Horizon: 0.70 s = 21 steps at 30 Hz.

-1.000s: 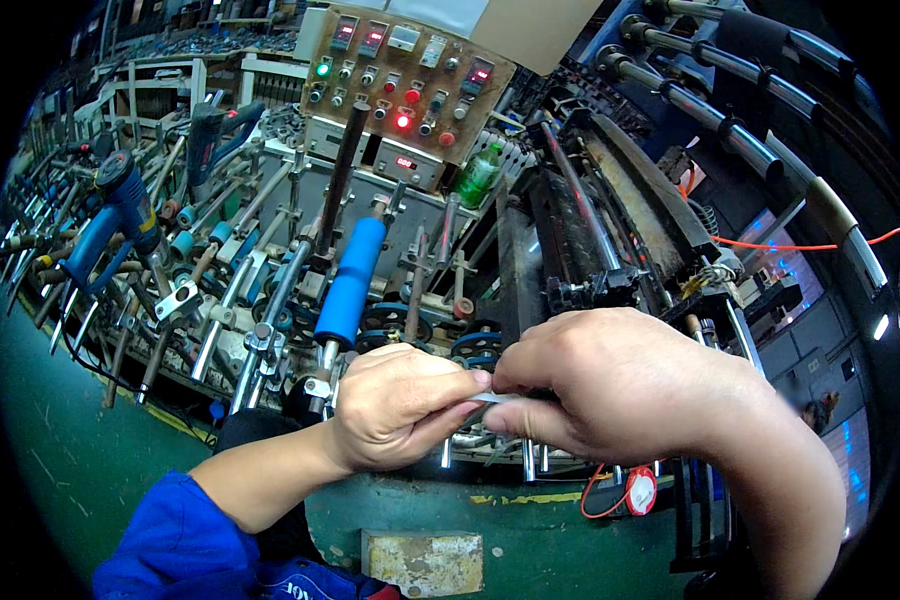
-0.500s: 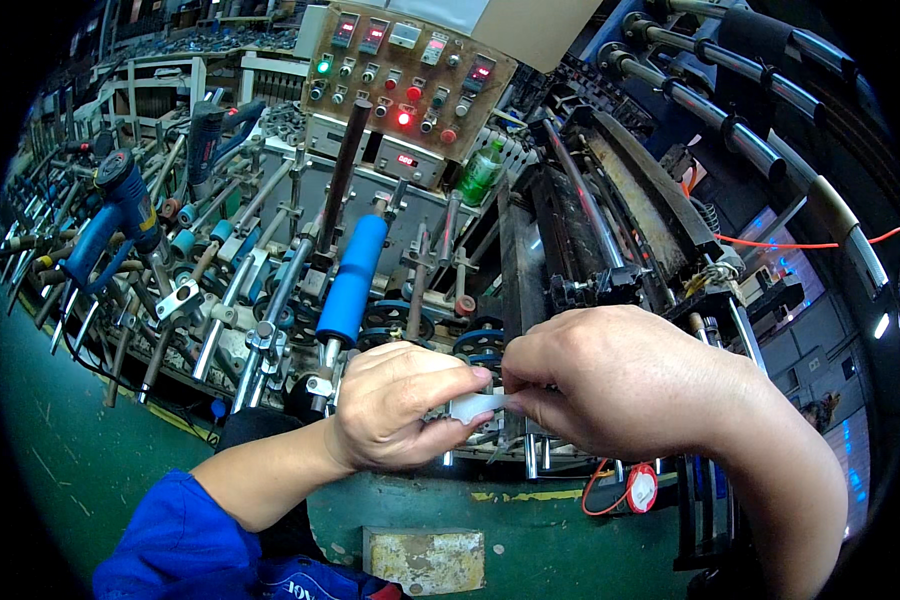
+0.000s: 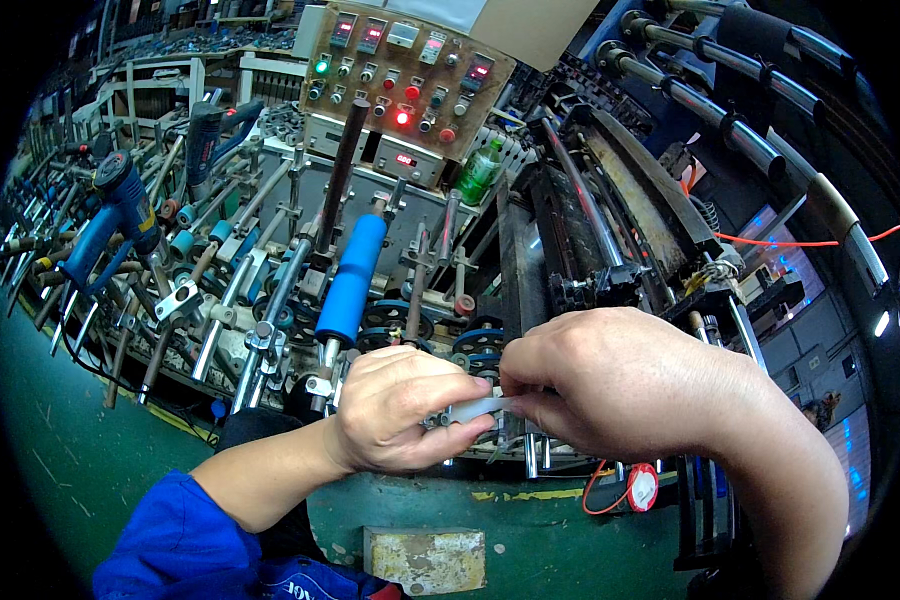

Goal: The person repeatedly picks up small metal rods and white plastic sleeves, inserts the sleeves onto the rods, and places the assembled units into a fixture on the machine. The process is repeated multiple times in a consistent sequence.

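Between my two hands is a small, whitish, translucent piece of thin sheet or film [image 3: 477, 408]; its exact kind I cannot make out. My left hand [image 3: 395, 408] pinches one end between thumb and fingers. The other end runs into the closed thumb and forefinger of my right hand [image 3: 625, 385], whose back faces up and hides most of its fingers. Both hands hover in front of the machine's near edge. Just beyond my left hand stands a blue roller [image 3: 352, 285] on a metal shaft.
A control panel [image 3: 405, 85] with lit buttons stands at the back, with a green bottle [image 3: 481, 172] beside it. Heat guns [image 3: 128, 205] and many metal rods crowd the left. Long rollers [image 3: 710, 110] fill the upper right. A worn block [image 3: 425, 560] lies on the green floor.
The whitish piece shows narrower and flatter between my fingers than before. My left fingers have shifted very slightly; my right hand keeps nearly the same place.
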Each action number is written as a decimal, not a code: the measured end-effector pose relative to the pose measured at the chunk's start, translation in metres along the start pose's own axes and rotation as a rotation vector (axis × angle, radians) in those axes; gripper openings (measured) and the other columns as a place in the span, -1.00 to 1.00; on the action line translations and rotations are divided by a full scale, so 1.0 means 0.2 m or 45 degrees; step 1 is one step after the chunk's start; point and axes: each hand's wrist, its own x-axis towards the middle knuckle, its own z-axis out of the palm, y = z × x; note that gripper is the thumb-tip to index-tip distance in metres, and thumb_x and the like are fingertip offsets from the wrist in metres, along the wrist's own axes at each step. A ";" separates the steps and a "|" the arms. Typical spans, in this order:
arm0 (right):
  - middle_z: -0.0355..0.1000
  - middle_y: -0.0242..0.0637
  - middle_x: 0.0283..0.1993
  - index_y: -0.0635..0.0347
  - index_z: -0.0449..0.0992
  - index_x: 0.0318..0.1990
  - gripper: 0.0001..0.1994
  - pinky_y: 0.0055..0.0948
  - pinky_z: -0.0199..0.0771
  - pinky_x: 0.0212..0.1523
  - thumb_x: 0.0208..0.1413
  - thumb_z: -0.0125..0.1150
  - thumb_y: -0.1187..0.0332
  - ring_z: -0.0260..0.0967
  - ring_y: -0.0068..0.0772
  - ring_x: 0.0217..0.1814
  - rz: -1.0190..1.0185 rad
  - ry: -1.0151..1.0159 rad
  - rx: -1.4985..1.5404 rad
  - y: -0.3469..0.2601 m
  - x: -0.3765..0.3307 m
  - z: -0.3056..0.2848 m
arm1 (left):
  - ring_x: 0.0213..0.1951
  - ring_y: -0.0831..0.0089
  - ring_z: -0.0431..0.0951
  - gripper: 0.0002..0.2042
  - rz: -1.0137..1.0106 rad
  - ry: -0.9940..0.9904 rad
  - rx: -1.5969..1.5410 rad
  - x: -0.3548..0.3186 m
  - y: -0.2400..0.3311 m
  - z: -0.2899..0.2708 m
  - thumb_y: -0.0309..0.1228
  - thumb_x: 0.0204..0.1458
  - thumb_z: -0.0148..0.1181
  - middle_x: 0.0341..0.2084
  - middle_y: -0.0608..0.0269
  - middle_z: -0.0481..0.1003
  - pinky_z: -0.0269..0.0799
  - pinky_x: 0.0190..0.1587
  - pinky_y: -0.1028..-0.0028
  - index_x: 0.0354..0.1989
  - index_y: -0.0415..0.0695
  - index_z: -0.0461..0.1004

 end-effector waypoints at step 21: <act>0.58 0.05 -0.34 0.24 0.58 -0.22 -0.80 0.01 0.59 -0.10 0.10 0.23 0.30 0.58 0.16 -0.19 0.003 -0.052 -0.006 -0.01 -0.01 -0.02 | -0.47 0.35 0.65 -0.68 0.005 0.028 -0.021 0.01 -0.01 -0.01 -0.46 -0.13 0.52 -0.42 0.17 0.63 0.51 -0.44 0.44 -0.19 -0.20 0.58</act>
